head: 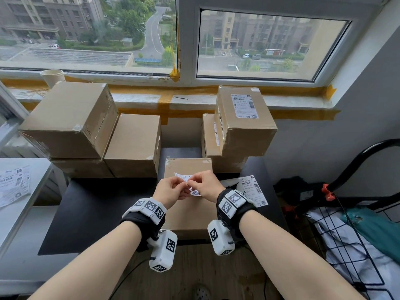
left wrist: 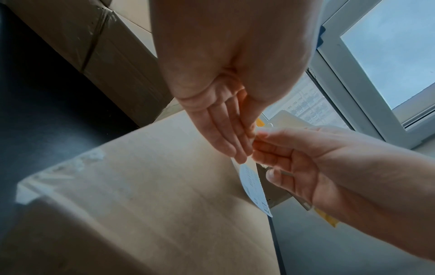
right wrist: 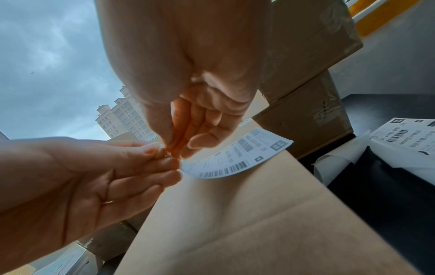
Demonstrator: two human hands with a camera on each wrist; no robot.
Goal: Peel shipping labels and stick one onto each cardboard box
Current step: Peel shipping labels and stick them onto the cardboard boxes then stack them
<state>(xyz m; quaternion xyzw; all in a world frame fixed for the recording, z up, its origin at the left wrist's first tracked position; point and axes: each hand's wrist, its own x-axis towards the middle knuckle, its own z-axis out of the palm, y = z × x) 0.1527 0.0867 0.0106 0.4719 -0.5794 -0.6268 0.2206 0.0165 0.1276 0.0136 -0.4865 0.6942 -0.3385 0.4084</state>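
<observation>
Pinching one corner of a label (right wrist: pixel 235 160) between them, the left hand (head: pixel 171 189) and right hand (head: pixel 207 185) meet just above the near box (head: pixel 188 215) on the black table (head: pixel 97 213). Fingertips of both hands are drawn narrow around that corner, thumbs against forefingers; the other fingers lie loosely alongside. The label hangs curved in the air, printed face toward the right wrist camera, not yet touching the box top. Whether its backing has begun to separate cannot be told from these views.

The step looks like starting the peel, and the risks sit at that corner. If the nails catch only the face paper, it could tear or crease across the barcode. Once freed, the curl could fold the sticky side onto itself or onto a finger. Lowered while bent, it may land skewed or trap a wrinkle.

More labels (head: pixel 252 190) lie on the table just right of the box. A labelled box (head: pixel 244 120) tops the right stack; the left boxes (head: pixel 71 120) show no labels.
</observation>
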